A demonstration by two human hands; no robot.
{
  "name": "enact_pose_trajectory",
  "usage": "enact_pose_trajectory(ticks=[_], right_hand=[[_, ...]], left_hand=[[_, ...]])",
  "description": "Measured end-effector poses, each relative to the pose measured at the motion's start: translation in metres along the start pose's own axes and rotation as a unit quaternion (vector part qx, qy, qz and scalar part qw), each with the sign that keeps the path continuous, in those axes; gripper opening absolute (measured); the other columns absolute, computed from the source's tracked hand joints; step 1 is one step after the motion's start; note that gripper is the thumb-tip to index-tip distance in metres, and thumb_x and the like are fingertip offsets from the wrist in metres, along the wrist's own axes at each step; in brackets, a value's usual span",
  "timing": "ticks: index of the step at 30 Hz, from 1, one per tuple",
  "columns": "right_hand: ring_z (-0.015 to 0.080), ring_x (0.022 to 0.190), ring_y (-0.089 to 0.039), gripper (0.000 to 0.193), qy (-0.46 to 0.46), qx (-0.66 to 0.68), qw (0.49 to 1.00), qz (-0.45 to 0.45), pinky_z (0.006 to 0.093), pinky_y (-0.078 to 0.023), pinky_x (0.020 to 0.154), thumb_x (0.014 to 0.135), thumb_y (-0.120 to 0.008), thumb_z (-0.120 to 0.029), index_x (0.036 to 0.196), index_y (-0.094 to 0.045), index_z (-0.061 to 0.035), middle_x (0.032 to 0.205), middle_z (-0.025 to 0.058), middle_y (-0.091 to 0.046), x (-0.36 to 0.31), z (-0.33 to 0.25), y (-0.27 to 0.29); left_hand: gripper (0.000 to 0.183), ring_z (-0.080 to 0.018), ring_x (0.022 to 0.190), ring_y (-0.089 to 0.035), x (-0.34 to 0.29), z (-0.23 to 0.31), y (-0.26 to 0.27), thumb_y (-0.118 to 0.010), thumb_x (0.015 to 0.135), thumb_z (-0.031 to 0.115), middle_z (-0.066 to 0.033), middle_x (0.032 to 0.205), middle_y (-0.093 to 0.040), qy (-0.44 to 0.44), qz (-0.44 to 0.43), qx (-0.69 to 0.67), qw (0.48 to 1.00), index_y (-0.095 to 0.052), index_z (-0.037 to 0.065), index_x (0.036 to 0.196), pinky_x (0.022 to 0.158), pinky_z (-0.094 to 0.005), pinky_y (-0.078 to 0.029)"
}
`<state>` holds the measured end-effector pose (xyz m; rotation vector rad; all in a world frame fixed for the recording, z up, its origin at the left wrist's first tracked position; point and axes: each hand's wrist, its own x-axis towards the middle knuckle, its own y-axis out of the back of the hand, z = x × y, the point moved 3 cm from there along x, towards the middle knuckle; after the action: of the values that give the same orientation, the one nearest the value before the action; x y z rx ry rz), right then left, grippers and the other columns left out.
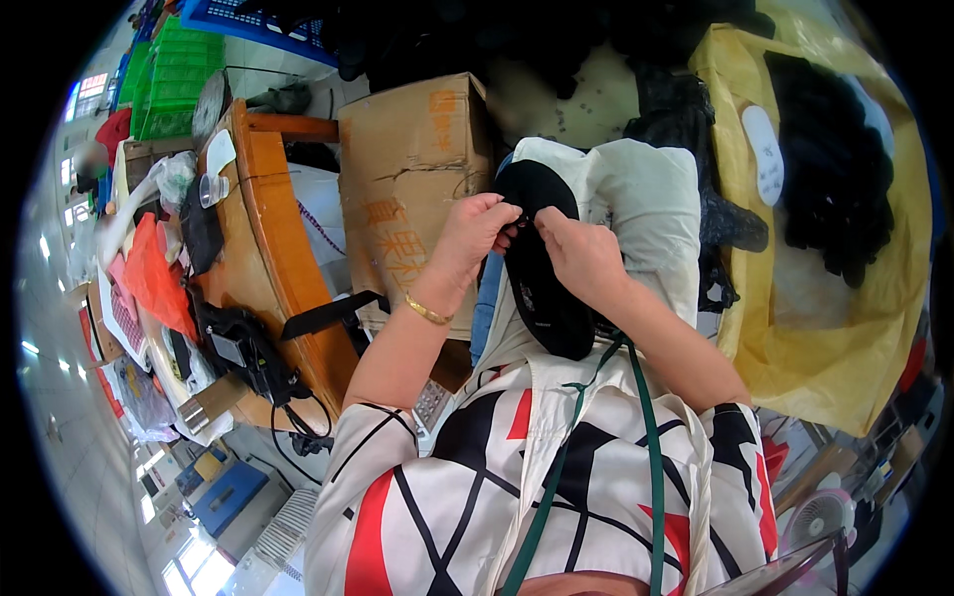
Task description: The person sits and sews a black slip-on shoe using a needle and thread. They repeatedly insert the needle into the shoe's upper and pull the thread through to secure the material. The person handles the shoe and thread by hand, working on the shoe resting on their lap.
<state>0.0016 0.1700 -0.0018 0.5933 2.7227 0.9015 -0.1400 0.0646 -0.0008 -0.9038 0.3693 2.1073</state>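
Note:
A long black sole-shaped piece, rounded at both ends, lies lengthwise over my lap on a whitish apron. I cannot tell whether it is an insole, a slipper or a folded sock. Near its far end my left hand pinches with thumb and forefinger at its left edge, a gold bangle on the wrist. Close beside it, my right hand is closed, its fingertips pinched over the black surface. Whatever small bit lies between the fingertips is too small to make out.
At the left stands a wooden table with a black strap at its edge. A cardboard box is beyond my left arm. On the right, a yellow sack holds black pieces and a white sole-shaped piece.

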Motion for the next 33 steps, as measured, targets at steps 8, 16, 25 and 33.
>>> enact_pose_trajectory(ticks=[8,16,25,33], right_hand=[[0.0403,0.070,-0.064,0.008,0.000,0.024,0.997,0.070,0.0492,-0.049,0.058,0.097,-0.054,-0.012,0.103,-0.051,-0.0077,0.076,0.0187,-0.064,-0.002,-0.003,-0.012],[0.0468,0.076,-0.063,0.014,-0.035,0.192,0.981,0.020,0.0541,-0.048,0.065,0.097,-0.051,-0.012,0.105,-0.044,-0.0030,0.078,0.0258,-0.063,0.019,-0.002,-0.007],[0.0332,0.077,-0.062,0.012,0.027,0.075,0.992,0.095,0.0402,-0.050,0.067,0.090,-0.064,-0.016,0.092,-0.060,-0.0048,0.089,0.0119,-0.062,0.032,-0.001,0.005],[0.0092,0.058,-0.052,0.015,-0.071,0.358,0.922,0.127,0.0253,-0.044,0.054,0.098,-0.057,-0.013,0.091,-0.056,-0.0005,0.075,0.0040,-0.056,0.058,-0.006,0.028]], left_hand=[[0.012,-0.0083,0.061,-0.056,0.002,-0.002,0.002,-0.065,0.089,0.019,0.0004,0.073,-0.062,0.023,-0.032,-0.037,0.999,-0.061,0.012,0.080,0.057,-0.0240,-0.046],[0.011,-0.0067,0.056,-0.055,0.003,-0.010,0.001,-0.067,0.090,0.017,-0.0002,0.071,-0.065,-0.019,-0.018,-0.039,0.999,-0.068,0.009,0.084,0.052,-0.0198,-0.044],[0.011,-0.0061,0.054,-0.053,0.003,-0.012,-0.006,-0.070,0.089,0.015,-0.0017,0.071,-0.067,-0.083,-0.013,0.001,0.996,-0.070,0.006,0.083,0.051,-0.0197,-0.041],[0.012,-0.0059,0.054,-0.052,0.000,-0.010,-0.012,-0.069,0.091,0.017,-0.0021,0.074,-0.067,-0.106,0.007,0.056,0.993,-0.070,0.005,0.089,0.051,-0.0203,-0.041]])
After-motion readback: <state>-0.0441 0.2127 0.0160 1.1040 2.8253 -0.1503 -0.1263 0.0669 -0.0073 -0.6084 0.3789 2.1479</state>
